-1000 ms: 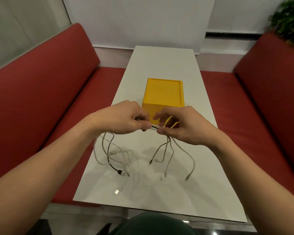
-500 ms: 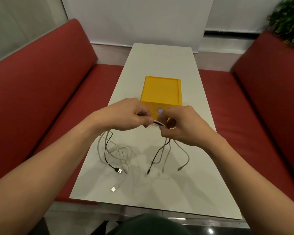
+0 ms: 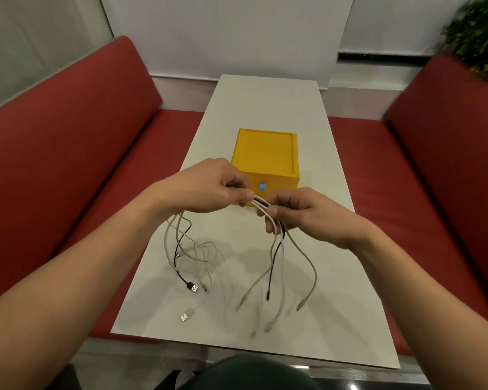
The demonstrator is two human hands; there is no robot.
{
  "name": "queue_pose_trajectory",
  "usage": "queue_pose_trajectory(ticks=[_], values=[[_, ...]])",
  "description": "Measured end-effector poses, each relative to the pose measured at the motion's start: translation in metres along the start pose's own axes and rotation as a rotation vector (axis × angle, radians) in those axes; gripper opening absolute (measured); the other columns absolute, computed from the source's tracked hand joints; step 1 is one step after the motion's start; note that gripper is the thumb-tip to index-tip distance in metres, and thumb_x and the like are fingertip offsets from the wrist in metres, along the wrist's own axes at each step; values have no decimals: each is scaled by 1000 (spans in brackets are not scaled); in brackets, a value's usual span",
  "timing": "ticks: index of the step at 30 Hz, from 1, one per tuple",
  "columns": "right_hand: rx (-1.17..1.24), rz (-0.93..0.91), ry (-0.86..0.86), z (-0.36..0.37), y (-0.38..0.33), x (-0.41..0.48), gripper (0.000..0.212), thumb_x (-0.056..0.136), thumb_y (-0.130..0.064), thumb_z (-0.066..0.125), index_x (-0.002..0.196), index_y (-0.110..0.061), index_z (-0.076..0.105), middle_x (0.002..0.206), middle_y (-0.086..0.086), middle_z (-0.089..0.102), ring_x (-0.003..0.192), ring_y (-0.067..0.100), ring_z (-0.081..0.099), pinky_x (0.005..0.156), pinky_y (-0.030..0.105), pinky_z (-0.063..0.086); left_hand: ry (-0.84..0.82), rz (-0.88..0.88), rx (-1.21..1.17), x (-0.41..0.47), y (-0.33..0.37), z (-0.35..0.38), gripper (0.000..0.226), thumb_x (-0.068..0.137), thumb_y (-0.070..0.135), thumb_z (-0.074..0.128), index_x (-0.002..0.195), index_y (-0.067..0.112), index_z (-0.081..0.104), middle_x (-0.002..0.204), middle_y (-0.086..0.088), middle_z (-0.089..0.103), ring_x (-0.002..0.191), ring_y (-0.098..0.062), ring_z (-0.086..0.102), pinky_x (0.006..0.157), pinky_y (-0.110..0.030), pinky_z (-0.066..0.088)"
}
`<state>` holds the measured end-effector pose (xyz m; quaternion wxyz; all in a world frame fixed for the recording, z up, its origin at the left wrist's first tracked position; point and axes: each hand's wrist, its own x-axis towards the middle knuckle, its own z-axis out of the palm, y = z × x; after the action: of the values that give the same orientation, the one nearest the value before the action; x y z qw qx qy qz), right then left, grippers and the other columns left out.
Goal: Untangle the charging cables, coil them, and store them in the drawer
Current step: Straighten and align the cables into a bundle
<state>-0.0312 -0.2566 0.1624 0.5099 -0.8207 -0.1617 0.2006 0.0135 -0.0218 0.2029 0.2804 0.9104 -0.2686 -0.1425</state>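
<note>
Pinching the cables (image 3: 261,203) in a bunch, both hands meet above the middle of the white desk (image 3: 265,102) in the head view. The left hand (image 3: 209,190) grips the bunch between thumb and curled fingers. The right hand (image 3: 302,215), just beside it, holds the same bunch with its thumb on top and fingers curled under. Only a short stretch of white and black cord shows between the two. From under the left hand the cords drop in loose, overlapping loops onto the desk, and a black plug (image 3: 192,287) and a white plug (image 3: 184,316) lie at the near end of that heap. From the right hand several ends hang free, white ones and a black one; their tips are blurred, so I cannot tell whether they touch the desk. A yellow box (image 3: 266,153) stands on the desk just behind the hands, its front with a small blue knob (image 3: 262,186) facing the person. Red seats (image 3: 68,142) run along both sides of the desk. A green plant (image 3: 482,35) shows at the top right.
</note>
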Motion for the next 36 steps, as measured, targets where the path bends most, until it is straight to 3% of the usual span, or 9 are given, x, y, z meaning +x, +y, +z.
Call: queue_pose_trajectory(ticks=[5,10,14,18,23,27,31,33,36], values=[[321,63,40,10,10,-5,18,107,-22,53,97,-15,65,80,5,60,75,17,56,91,44,51,73,15,24,4,-1,-2,21,98,33,67,80,26,75,54,19,56,52,-1,47,50,-17,33],[-22,23,78,2,10,-7,25,107,-34,54,93,-16,64,76,-2,66,78,17,60,84,52,48,73,24,18,5,-4,-3,21,98,34,66,80,26,75,56,21,56,53,0,47,51,-16,34],[177,45,11,-6,12,-15,22,106,-27,55,106,-6,62,63,-1,48,62,23,60,90,53,53,93,28,9,5,-7,-9,23,99,35,66,78,28,73,55,19,55,51,-2,45,50,-16,33],[-89,60,156,-29,16,-22,23,104,-33,58,101,-22,77,62,-16,43,59,13,46,63,39,55,130,7,-25,1,-17,-17,25,98,36,66,77,27,73,52,16,52,49,-5,41,49,-18,31],[-102,55,236,-37,3,-21,19,102,-32,61,102,-27,80,63,-2,44,56,10,45,59,28,53,132,-10,-64,2,-18,-17,25,99,35,67,76,26,73,50,17,50,47,-4,39,48,-17,30],[-182,153,246,-36,-7,-24,35,105,-43,52,91,-24,79,59,-14,49,51,1,45,59,15,34,127,-19,-77,0,-20,-18,26,98,33,67,75,24,72,48,16,48,45,-5,38,46,-17,30],[-469,167,612,-28,-4,-9,77,101,-67,39,58,-4,51,49,0,37,48,18,36,51,34,27,86,3,-180,-9,-17,-16,29,98,29,67,70,22,71,50,10,41,45,-7,32,47,-22,26],[-705,173,804,-28,4,2,74,103,-61,38,55,-5,42,44,4,39,51,28,46,50,34,30,73,59,-235,-14,-10,-10,29,98,25,67,69,20,71,54,7,43,48,-8,32,50,-26,27],[-847,135,915,-31,10,10,59,99,-49,43,61,-5,52,46,8,42,52,34,49,48,32,35,106,36,-266,-15,-11,2,32,99,21,67,68,15,68,50,9,43,47,-6,32,49,-24,27]])
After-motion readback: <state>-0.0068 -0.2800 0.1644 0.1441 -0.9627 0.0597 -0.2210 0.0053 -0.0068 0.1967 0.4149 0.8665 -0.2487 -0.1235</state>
